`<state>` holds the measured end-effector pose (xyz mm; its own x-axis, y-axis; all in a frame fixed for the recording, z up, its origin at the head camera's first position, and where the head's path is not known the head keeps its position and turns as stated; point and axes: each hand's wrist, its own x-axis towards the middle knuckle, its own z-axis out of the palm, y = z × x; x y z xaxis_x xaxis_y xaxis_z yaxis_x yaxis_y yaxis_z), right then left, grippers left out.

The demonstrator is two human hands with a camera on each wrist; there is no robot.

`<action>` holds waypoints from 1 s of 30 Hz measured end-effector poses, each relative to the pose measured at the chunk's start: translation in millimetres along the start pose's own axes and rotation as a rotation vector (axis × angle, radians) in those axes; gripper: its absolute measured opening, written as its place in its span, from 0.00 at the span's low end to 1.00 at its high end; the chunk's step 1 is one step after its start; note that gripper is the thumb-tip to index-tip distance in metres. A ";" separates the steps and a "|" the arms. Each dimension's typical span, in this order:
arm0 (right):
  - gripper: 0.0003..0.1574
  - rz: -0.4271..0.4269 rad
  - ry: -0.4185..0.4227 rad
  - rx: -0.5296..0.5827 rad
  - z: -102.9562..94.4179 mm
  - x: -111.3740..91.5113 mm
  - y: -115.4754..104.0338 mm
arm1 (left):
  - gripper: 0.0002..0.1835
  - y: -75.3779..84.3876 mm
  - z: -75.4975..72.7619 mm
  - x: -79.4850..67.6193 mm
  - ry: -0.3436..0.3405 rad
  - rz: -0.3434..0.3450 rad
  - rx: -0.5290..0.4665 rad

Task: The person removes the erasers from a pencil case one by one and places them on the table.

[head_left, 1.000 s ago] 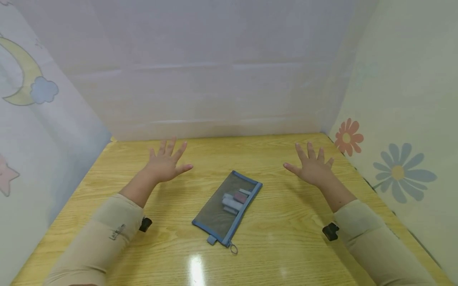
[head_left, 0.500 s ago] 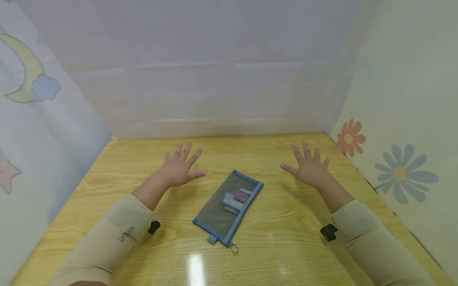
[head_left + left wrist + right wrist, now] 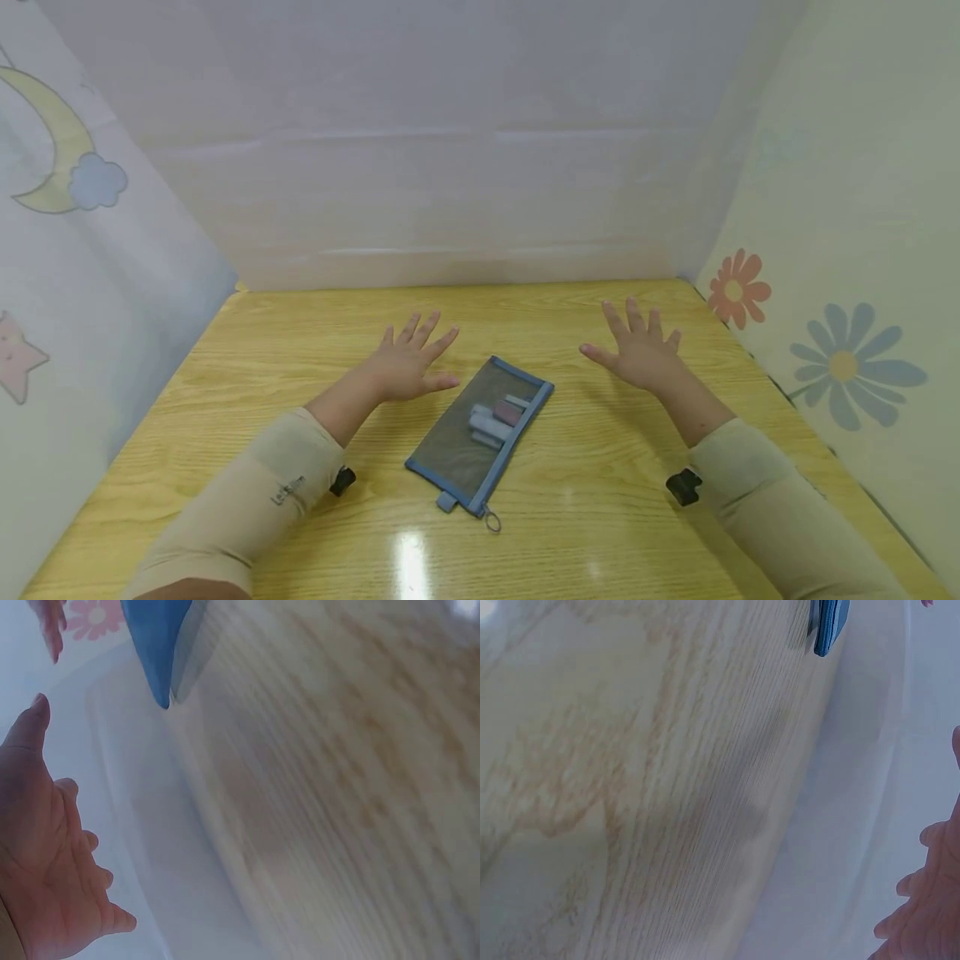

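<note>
A blue-edged mesh zipper pouch [image 3: 457,433] lies slantwise on the table, its zipper along the right side and a ring pull at the near end. Through the mesh show a few pale items and a dark pinkish block [image 3: 507,412]. My left hand [image 3: 405,367], fingers spread and holding nothing, hovers just left of the pouch's far part. My right hand [image 3: 641,354] is also spread above the table, farther off to the right. The wrist views catch only a corner of the pouch [image 3: 159,645], with each palm in the air over the wood.
The yellow wood-grain table [image 3: 600,517] ends at a pale back wall sheet [image 3: 465,200]. Side sheets stand left and right, printed with a moon [image 3: 56,133] and flowers [image 3: 843,367]. Dark wrist cameras [image 3: 684,487] sit under both sleeves.
My left hand has moved right, toward the pouch, and slightly nearer me. The right hand has drifted a little left. The pouch stays where it was on the table.
</note>
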<state>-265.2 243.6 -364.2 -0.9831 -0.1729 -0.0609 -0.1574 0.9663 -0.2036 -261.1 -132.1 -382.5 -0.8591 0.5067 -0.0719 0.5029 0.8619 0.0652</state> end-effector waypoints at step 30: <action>0.59 -0.004 -0.006 0.025 2.6 0.1 5.4 | 0.42 59.9 28.4 8.4 -0.220 0.361 0.073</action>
<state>-265.9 248.3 -367.8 -0.9818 -0.1780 -0.0658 -0.1589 0.9606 -0.2281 -235.5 -75.6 -407.4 -0.5899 0.7615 -0.2685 0.7799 0.6235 0.0547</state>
